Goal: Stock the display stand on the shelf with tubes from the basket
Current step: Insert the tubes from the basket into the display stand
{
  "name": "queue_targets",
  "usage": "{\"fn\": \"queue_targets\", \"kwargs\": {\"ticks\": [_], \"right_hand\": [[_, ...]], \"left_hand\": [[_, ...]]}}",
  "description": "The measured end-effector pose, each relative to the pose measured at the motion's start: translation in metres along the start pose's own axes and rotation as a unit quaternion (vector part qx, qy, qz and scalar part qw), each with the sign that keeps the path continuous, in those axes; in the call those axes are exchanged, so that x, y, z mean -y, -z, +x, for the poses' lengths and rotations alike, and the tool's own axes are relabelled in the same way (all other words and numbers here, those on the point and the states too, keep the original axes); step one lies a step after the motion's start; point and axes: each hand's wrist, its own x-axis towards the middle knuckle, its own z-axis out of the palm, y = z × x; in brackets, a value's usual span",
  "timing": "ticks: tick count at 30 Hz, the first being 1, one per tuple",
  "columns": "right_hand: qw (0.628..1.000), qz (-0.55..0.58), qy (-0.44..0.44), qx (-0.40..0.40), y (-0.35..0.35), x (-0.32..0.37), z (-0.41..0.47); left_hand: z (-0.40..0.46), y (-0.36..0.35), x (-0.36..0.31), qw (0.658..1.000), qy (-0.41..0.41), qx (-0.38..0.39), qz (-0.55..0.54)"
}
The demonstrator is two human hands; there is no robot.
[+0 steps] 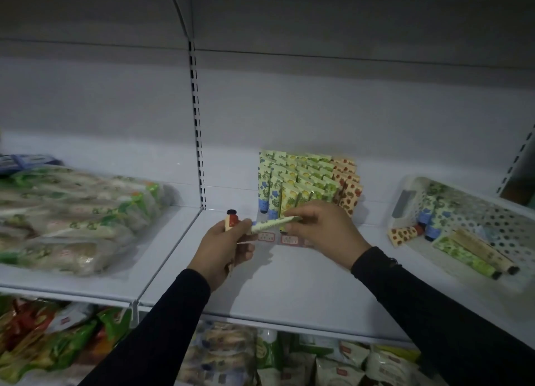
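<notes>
The display stand (311, 180) sits at the back of the shelf, filled with rows of upright tubes in blue, yellow, green and red prints. My left hand (224, 248) grips a tube with a red collar and black cap (231, 219), cap up. My right hand (321, 229) pinches a green-and-white tube (273, 224) that lies level between both hands, just in front of the stand. The left fingers touch its other end. The white perforated basket (498, 211) at the right holds several more tubes.
A pile of bagged noodles or vegetables (75, 214) lies on the left shelf section. A slotted metal upright (198, 130) divides the back wall. Price labels (278, 238) lie at the stand's base. Packaged goods (260, 356) fill the shelf below.
</notes>
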Motion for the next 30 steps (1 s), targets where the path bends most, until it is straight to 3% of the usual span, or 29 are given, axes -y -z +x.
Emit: {"fn": "queue_targets", "kwargs": {"ticks": [4,8,12,16,18,21,25,30], "right_hand": [[0.991,0.121,-0.054,0.018,0.005,-0.001,0.0],[0.985,0.13,-0.109,0.018,0.006,-0.007,-0.004],[0.947,0.262,-0.185,0.026,0.005,-0.004,-0.009],[0.934,0.32,-0.16,-0.01,0.01,0.003,-0.008],[0.956,0.261,-0.127,-0.033,0.013,0.007,-0.001],[0.995,0.062,-0.043,-0.067,0.015,0.015,0.016],[0.994,-0.018,0.017,-0.105,0.014,0.037,0.04],[0.984,-0.126,0.047,-0.12,0.001,0.047,0.078]], "left_hand": [[-0.001,0.002,-0.002,0.995,0.014,0.038,-0.087],[-0.002,0.001,-0.001,0.989,0.005,0.053,-0.135],[0.0,0.0,0.002,0.99,-0.011,0.057,-0.128],[0.002,0.002,0.007,0.996,-0.037,0.065,-0.05],[0.003,0.004,0.008,0.997,-0.047,0.064,0.006],[0.008,0.011,0.01,0.996,-0.071,0.009,0.061],[0.017,0.027,0.018,0.992,-0.084,-0.052,0.079],[0.023,0.033,0.02,0.991,-0.084,-0.035,0.093]]}}
